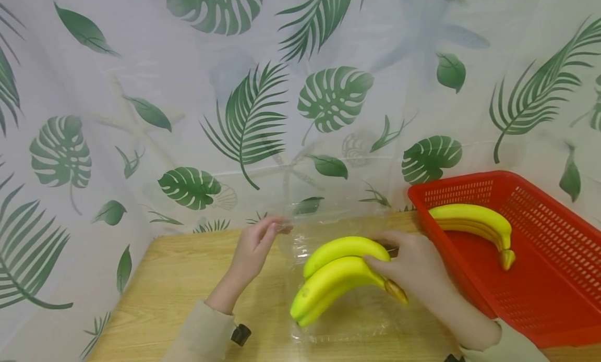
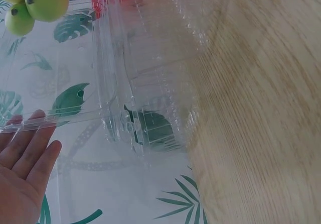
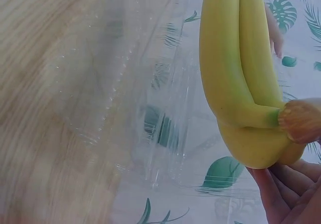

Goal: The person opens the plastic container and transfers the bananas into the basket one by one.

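A clear plastic clamshell container (image 1: 343, 325) lies on the wooden table, its see-through lid (image 2: 75, 116) raised at the back. My left hand (image 1: 255, 244) is at the lid's left edge, with extended fingers (image 2: 30, 151) touching its rim. My right hand (image 1: 418, 263) grips a bunch of yellow bananas (image 1: 338, 278) near the stem end, thumb on top and fingers behind. In the head view the bunch overlaps the container, its greenish tips toward the front left. The brown stem (image 3: 301, 121) points toward my right wrist.
On the right stands a red plastic basket (image 1: 474, 299) with perforated sides. Another bunch of bananas (image 1: 474, 221) lies inside it. A white sheet (image 1: 263, 49) printed with green leaves hangs behind the wooden table (image 1: 188, 278).
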Action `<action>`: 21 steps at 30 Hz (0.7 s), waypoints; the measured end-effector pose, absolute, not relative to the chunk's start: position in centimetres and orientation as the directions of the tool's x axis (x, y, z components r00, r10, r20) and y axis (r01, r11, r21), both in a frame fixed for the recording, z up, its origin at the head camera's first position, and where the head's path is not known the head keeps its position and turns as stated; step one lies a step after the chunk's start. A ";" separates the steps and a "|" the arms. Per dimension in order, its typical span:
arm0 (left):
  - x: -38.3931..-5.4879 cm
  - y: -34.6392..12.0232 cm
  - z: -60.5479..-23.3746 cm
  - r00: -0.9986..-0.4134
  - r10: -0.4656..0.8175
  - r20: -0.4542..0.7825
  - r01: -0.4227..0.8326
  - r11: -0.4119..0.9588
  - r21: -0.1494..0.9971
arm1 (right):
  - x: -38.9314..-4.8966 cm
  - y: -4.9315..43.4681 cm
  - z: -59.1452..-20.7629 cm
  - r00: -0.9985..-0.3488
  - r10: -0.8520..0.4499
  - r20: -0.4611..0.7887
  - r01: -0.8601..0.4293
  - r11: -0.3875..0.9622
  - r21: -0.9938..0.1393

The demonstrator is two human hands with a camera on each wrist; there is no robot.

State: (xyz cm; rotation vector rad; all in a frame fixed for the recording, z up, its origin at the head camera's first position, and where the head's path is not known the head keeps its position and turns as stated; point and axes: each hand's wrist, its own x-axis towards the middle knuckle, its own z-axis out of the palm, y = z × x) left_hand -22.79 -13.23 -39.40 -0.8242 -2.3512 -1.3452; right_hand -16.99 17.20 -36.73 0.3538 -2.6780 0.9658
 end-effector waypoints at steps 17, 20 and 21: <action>-22.5 -13.0 -39.7 -0.778 0.320 0.540 0.628 0.409 0.662 | -16.0 18.2 -35.4 -0.936 -0.114 0.332 -0.301 0.746 -0.594; -22.4 -13.0 -39.8 -0.775 0.318 0.546 0.632 0.401 0.663 | -15.8 18.4 -35.2 -0.935 -0.114 0.336 -0.305 0.745 -0.594; -22.4 -13.0 -39.8 -0.774 0.318 0.548 0.633 0.400 0.663 | -15.8 18.5 -35.1 -0.934 -0.114 0.339 -0.307 0.744 -0.594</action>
